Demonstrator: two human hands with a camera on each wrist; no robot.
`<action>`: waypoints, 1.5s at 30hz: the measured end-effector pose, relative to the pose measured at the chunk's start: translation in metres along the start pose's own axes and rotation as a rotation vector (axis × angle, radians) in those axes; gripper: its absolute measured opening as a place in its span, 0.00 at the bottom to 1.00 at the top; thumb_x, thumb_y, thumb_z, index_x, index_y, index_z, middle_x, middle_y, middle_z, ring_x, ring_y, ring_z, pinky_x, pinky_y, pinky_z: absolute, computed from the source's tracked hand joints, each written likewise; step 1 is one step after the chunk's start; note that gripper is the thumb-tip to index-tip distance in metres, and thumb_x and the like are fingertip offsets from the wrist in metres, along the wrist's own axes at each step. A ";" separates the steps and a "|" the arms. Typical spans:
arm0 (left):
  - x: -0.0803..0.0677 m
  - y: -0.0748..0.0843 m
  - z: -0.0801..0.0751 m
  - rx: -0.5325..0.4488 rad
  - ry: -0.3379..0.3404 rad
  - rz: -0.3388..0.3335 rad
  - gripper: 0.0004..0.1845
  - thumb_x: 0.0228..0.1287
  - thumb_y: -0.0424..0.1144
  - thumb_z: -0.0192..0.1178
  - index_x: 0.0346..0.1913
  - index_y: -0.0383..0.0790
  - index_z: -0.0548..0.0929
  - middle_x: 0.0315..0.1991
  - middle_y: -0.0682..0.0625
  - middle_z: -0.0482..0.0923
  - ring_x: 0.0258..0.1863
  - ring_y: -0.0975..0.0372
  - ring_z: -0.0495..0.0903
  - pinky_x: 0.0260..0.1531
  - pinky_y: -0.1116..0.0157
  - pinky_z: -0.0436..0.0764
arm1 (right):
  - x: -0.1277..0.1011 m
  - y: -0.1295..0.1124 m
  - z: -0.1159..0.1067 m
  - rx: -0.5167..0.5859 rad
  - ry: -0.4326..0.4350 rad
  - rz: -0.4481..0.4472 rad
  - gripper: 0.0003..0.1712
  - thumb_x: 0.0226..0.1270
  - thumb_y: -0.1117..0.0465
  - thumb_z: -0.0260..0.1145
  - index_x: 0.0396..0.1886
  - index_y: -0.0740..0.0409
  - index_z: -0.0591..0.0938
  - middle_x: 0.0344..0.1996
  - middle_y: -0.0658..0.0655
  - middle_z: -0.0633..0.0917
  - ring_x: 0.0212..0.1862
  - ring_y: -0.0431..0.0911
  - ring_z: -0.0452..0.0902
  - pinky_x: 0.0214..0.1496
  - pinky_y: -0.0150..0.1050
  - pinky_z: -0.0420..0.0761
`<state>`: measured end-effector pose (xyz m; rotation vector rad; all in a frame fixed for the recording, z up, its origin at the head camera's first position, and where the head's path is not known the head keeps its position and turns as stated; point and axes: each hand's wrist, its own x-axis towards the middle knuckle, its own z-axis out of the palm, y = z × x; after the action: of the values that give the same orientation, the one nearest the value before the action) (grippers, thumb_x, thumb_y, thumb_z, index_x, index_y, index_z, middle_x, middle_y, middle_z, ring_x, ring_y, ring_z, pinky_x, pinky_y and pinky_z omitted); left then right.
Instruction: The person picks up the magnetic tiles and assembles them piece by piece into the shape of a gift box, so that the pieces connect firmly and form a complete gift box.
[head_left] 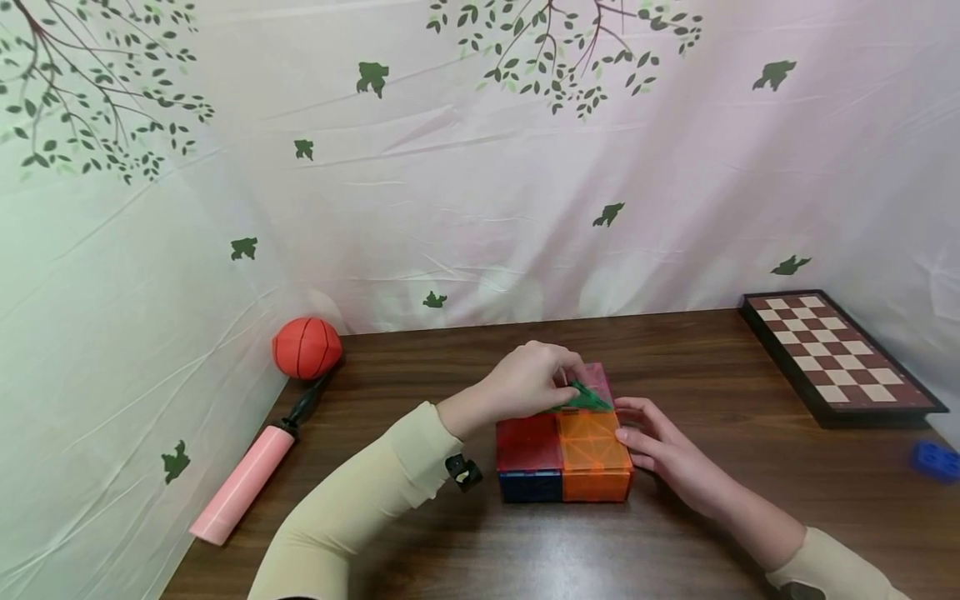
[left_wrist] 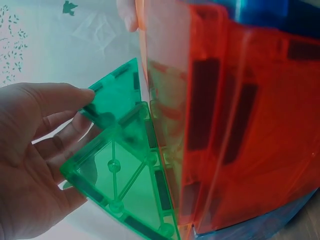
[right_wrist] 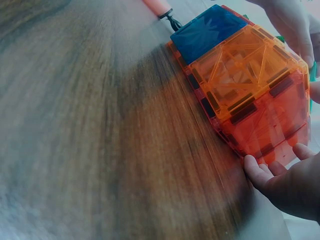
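Observation:
A low box of see-through magnetic tiles (head_left: 596,442) sits on the table, with orange, red, pink and dark blue panels. Over its top, my left hand (head_left: 532,382) pinches green triangular magnetic tiles (head_left: 588,398) between thumb and fingers. The left wrist view shows two of them, an upper triangle (left_wrist: 117,95) and a lower triangle (left_wrist: 130,175), meeting at an angle with edges right at the box's top. My right hand (head_left: 663,450) lies along the box's right side, its fingertips touching the red side panel (right_wrist: 270,120).
A pink hand pump (head_left: 243,483) and a red ball (head_left: 306,348) lie at the left. At the right are a black-framed checkered board (head_left: 832,350) and a blue toy brick (head_left: 936,461). A printed cloth backdrop (head_left: 480,233) rises behind the wooden table (head_left: 420,533).

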<state>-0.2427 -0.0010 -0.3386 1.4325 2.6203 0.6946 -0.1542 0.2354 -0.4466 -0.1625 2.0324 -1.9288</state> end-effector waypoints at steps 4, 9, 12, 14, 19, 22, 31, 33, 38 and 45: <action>0.001 0.000 0.001 0.004 -0.006 -0.004 0.07 0.65 0.34 0.70 0.44 0.43 0.89 0.38 0.56 0.86 0.33 0.70 0.80 0.35 0.79 0.78 | -0.001 0.000 0.001 0.001 -0.001 -0.006 0.34 0.83 0.51 0.51 0.78 0.57 0.51 0.75 0.69 0.53 0.69 0.63 0.63 0.63 0.47 0.77; 0.002 0.001 0.003 0.008 -0.005 0.002 0.05 0.65 0.34 0.70 0.43 0.44 0.88 0.36 0.57 0.85 0.32 0.70 0.80 0.33 0.78 0.78 | -0.001 0.000 0.001 0.004 0.000 -0.009 0.34 0.82 0.51 0.52 0.78 0.57 0.51 0.75 0.69 0.53 0.69 0.63 0.63 0.62 0.46 0.77; 0.003 0.002 0.005 0.014 -0.007 0.006 0.05 0.66 0.35 0.69 0.43 0.44 0.87 0.35 0.58 0.85 0.31 0.71 0.80 0.32 0.78 0.78 | -0.001 0.000 0.001 0.006 0.003 -0.009 0.35 0.82 0.50 0.52 0.78 0.57 0.50 0.75 0.70 0.53 0.69 0.63 0.63 0.62 0.44 0.77; 0.004 0.002 0.005 0.019 -0.011 0.003 0.05 0.66 0.36 0.69 0.43 0.45 0.87 0.35 0.59 0.85 0.31 0.72 0.80 0.32 0.78 0.77 | 0.000 0.001 0.001 0.008 0.003 -0.009 0.35 0.82 0.51 0.52 0.78 0.57 0.50 0.75 0.70 0.53 0.70 0.64 0.62 0.62 0.44 0.77; 0.003 0.001 0.005 0.010 -0.018 -0.013 0.05 0.66 0.36 0.69 0.43 0.46 0.86 0.34 0.59 0.84 0.32 0.72 0.80 0.33 0.77 0.78 | 0.000 0.001 0.001 0.008 -0.002 -0.011 0.35 0.82 0.51 0.52 0.78 0.58 0.50 0.75 0.70 0.52 0.70 0.64 0.61 0.63 0.46 0.77; 0.002 0.000 0.003 0.010 -0.023 -0.024 0.06 0.66 0.37 0.70 0.44 0.45 0.86 0.34 0.58 0.84 0.32 0.71 0.80 0.33 0.77 0.78 | 0.000 0.001 0.001 0.005 -0.002 -0.010 0.35 0.82 0.51 0.52 0.78 0.58 0.50 0.75 0.70 0.52 0.70 0.64 0.61 0.63 0.46 0.77; 0.001 -0.001 0.004 0.046 -0.040 -0.069 0.07 0.65 0.39 0.70 0.44 0.46 0.86 0.34 0.58 0.84 0.32 0.71 0.79 0.32 0.77 0.78 | 0.000 0.002 0.001 0.011 -0.002 -0.013 0.36 0.82 0.51 0.53 0.79 0.58 0.49 0.75 0.70 0.52 0.71 0.64 0.61 0.60 0.42 0.77; 0.001 -0.002 0.004 0.056 -0.043 -0.074 0.07 0.65 0.40 0.70 0.44 0.46 0.86 0.34 0.58 0.83 0.32 0.70 0.79 0.32 0.76 0.78 | 0.000 0.002 0.001 0.009 0.002 -0.009 0.36 0.82 0.50 0.53 0.79 0.57 0.50 0.75 0.70 0.52 0.71 0.64 0.60 0.61 0.43 0.77; 0.001 -0.004 0.004 0.072 -0.055 -0.083 0.07 0.66 0.40 0.70 0.44 0.46 0.86 0.35 0.58 0.84 0.33 0.71 0.79 0.32 0.75 0.78 | 0.000 0.001 0.001 0.005 0.006 0.000 0.36 0.82 0.49 0.53 0.78 0.57 0.50 0.75 0.69 0.52 0.72 0.66 0.59 0.63 0.45 0.77; -0.010 -0.012 -0.002 -0.019 0.030 -0.100 0.16 0.70 0.47 0.66 0.55 0.44 0.83 0.48 0.54 0.84 0.46 0.65 0.81 0.47 0.70 0.80 | -0.001 -0.001 0.002 0.006 0.005 0.000 0.36 0.82 0.50 0.53 0.78 0.57 0.51 0.76 0.69 0.52 0.72 0.65 0.60 0.62 0.44 0.76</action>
<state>-0.2469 -0.0151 -0.3432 1.2855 2.6780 0.7331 -0.1531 0.2339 -0.4459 -0.1556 2.0297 -1.9369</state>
